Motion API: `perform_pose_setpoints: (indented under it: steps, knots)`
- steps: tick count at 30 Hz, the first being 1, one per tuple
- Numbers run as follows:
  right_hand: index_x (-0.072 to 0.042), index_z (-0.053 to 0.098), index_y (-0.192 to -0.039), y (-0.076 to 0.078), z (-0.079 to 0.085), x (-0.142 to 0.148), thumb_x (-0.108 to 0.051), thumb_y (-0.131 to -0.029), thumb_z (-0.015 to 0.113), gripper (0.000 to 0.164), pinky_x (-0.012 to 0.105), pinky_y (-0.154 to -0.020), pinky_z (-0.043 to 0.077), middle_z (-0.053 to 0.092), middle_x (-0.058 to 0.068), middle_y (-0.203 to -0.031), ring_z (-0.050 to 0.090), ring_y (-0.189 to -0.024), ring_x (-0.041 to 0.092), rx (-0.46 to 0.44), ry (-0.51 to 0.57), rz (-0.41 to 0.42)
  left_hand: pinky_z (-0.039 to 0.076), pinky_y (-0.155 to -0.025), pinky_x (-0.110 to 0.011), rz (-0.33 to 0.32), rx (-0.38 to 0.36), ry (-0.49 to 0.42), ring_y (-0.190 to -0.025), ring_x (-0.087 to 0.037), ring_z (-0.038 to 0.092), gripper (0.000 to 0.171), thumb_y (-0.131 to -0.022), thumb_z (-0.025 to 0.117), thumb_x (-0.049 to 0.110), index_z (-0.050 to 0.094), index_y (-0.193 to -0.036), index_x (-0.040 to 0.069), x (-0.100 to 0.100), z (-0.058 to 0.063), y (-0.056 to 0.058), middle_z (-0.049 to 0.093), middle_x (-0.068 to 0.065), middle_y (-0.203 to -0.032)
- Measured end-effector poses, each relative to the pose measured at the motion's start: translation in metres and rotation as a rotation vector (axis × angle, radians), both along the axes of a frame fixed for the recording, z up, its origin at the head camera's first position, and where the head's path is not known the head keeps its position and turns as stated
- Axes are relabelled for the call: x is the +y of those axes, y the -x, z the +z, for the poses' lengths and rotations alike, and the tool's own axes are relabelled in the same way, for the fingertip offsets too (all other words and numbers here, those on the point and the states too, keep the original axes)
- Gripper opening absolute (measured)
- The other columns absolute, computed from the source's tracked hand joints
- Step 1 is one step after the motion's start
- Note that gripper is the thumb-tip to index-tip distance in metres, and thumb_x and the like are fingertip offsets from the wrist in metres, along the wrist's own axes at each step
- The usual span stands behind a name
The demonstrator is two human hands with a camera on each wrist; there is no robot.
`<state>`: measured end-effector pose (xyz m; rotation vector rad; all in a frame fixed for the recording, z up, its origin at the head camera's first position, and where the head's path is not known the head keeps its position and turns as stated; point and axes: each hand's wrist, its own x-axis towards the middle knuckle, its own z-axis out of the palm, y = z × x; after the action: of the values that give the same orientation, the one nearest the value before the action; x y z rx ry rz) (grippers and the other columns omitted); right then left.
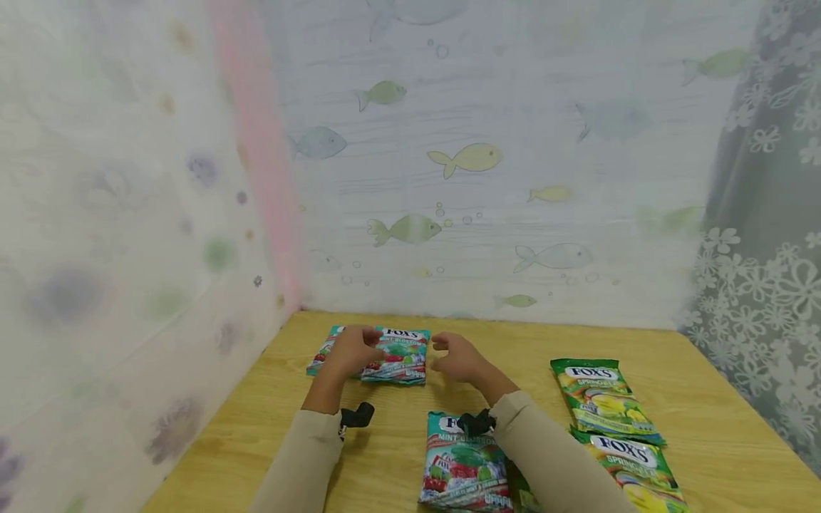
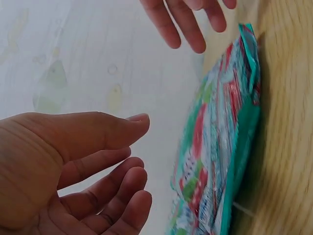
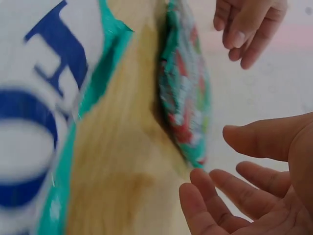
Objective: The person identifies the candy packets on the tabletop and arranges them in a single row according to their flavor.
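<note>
Empty, fingers loosely parted, left hand (image 1: pixel 349 349) and right hand (image 1: pixel 460 359) hang near two Mint Blossom packets (image 1: pixel 403 362) at the bench's (image 1: pixel 507 345) far left. Arranging seems underway; the foreground Mint Blossom packet (image 1: pixel 463 467) likely needs gripping next.

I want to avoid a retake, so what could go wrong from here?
In the head view, the black wrist-worn device by the beige right sleeve overlaps the near teal-and-red plastic Fox's bag, so it might catch that bag. The far pair of teal-and-red plastic bags lie close together; if the left hand or right hand pushes one, the other could shift too.
</note>
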<state>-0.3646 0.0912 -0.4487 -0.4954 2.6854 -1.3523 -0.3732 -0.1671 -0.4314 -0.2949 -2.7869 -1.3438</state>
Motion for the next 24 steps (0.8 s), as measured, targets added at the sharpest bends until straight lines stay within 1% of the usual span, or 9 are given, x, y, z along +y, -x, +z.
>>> perform_pose_setpoints:
  steps: [2, 4, 9, 11, 12, 15, 18, 20, 24]
  knots:
    - [0.001, 0.049, -0.150, -0.003, 0.007, 0.008, -0.009, -0.098, 0.067, 0.056, 0.054, -0.100, 0.054, 0.057, 0.023, -0.147, 0.053, -0.136, 0.044, 0.013, 0.009, 0.015, 0.060, -0.081, -0.043, -0.017, 0.001, 0.000, -0.108, -0.030, 0.066, 0.048, -0.090, 0.079, 0.013, 0.067, -0.135, 0.003, 0.006, 0.007, -0.003, 0.067, -0.017, -0.129]
    - [-0.001, 0.053, -0.148, -0.007, 0.013, 0.016, -0.010, -0.098, 0.069, 0.053, 0.052, -0.098, 0.056, 0.059, 0.023, -0.144, 0.056, -0.132, 0.044, 0.029, 0.005, 0.024, 0.060, -0.078, -0.040, -0.039, 0.007, 0.015, -0.106, -0.028, 0.066, 0.048, -0.089, 0.081, 0.015, 0.068, -0.135, 0.003, 0.013, 0.012, -0.005, 0.067, -0.017, -0.128]
    - [-0.011, 0.060, -0.142, -0.023, 0.024, 0.034, -0.012, -0.098, 0.071, 0.045, 0.047, -0.095, 0.059, 0.064, 0.016, -0.140, 0.065, -0.122, 0.036, 0.079, -0.036, 0.030, 0.060, -0.081, -0.039, -0.114, 0.049, 0.045, -0.107, -0.026, 0.066, 0.042, -0.090, 0.082, 0.016, 0.071, -0.129, 0.007, 0.028, 0.016, -0.015, 0.068, -0.016, -0.127]
    - [-0.014, 0.061, -0.141, -0.032, 0.028, 0.040, -0.012, -0.098, 0.071, 0.044, 0.046, -0.093, 0.060, 0.064, 0.014, -0.139, 0.067, -0.119, 0.033, 0.096, -0.046, 0.034, 0.060, -0.082, -0.040, -0.152, 0.060, 0.052, -0.105, -0.025, 0.067, 0.039, -0.091, 0.081, 0.016, 0.071, -0.128, 0.008, 0.032, 0.017, -0.023, 0.068, -0.016, -0.127]
    - [-0.014, 0.062, -0.140, -0.037, 0.031, 0.043, -0.012, -0.098, 0.071, 0.043, 0.045, -0.093, 0.060, 0.064, 0.013, -0.138, 0.067, -0.119, 0.033, 0.105, -0.050, 0.038, 0.061, -0.080, -0.039, -0.163, 0.063, 0.056, -0.104, -0.024, 0.067, 0.038, -0.091, 0.081, 0.016, 0.072, -0.127, 0.009, 0.034, 0.017, -0.027, 0.068, -0.016, -0.126]
    - [-0.014, 0.063, -0.139, -0.051, 0.040, 0.049, -0.011, -0.098, 0.072, 0.043, 0.043, -0.089, 0.061, 0.065, 0.013, -0.137, 0.068, -0.116, 0.033, 0.124, -0.054, 0.034, 0.060, -0.075, -0.036, -0.179, 0.076, 0.059, -0.100, -0.022, 0.067, 0.035, -0.091, 0.081, 0.018, 0.073, -0.125, 0.012, 0.040, 0.019, -0.039, 0.069, -0.012, -0.121]
    - [-0.014, 0.063, -0.138, -0.064, 0.046, 0.052, -0.011, -0.097, 0.072, 0.042, 0.041, -0.086, 0.062, 0.065, 0.013, -0.136, 0.069, -0.115, 0.032, 0.137, -0.049, 0.033, 0.059, -0.072, -0.034, -0.174, 0.100, 0.032, -0.095, -0.019, 0.067, 0.031, -0.092, 0.081, 0.019, 0.073, -0.121, 0.013, 0.046, 0.019, -0.050, 0.070, -0.007, -0.115]
    - [-0.014, 0.063, -0.138, -0.072, 0.049, 0.054, -0.011, -0.097, 0.073, 0.042, 0.040, -0.085, 0.063, 0.066, 0.013, -0.135, 0.070, -0.114, 0.032, 0.144, -0.042, 0.041, 0.058, -0.071, -0.033, -0.185, 0.119, 0.010, -0.093, -0.018, 0.067, 0.030, -0.092, 0.080, 0.019, 0.073, -0.120, 0.012, 0.049, 0.018, -0.058, 0.070, -0.005, -0.114]
    - [-0.015, 0.062, -0.139, -0.088, 0.050, 0.058, -0.016, -0.097, 0.074, 0.044, 0.038, -0.084, 0.063, 0.066, 0.011, -0.135, 0.070, -0.112, 0.029, 0.161, -0.044, 0.062, 0.058, -0.072, -0.031, -0.231, 0.138, -0.020, -0.091, -0.015, 0.067, 0.033, -0.092, 0.081, 0.020, 0.071, -0.122, 0.012, 0.054, 0.016, -0.072, 0.070, -0.004, -0.115]
